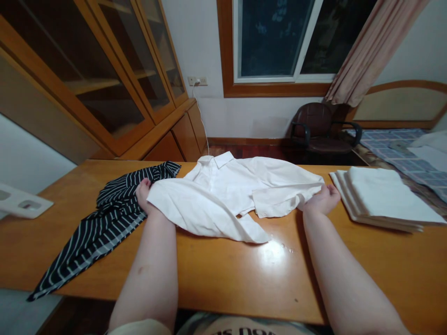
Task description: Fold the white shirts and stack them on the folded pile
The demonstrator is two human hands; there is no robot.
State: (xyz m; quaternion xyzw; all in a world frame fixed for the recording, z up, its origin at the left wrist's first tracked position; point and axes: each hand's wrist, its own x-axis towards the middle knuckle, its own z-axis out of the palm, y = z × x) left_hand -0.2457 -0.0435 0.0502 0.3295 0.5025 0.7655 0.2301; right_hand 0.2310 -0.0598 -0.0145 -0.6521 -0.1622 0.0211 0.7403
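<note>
A white collared shirt (223,186) lies spread on the wooden table, its collar toward the far edge. My left hand (144,195) is closed on the shirt's left side, near a sleeve that falls across the front. On the other side my right hand (323,199) grips the shirt's right edge, the cloth bunched at the fingers. Part of the fingers of both hands is hidden by cloth or turned away. Just beyond and beside my left hand rests a crumpled black garment with white stripes (111,228).
To the right sits a stack of folded white cloth (384,195). A white plastic piece (24,201) juts in at the left. Behind the wooden table (223,279) are a glass-door cabinet (115,70), a dark office chair (316,125) and a bed (401,144).
</note>
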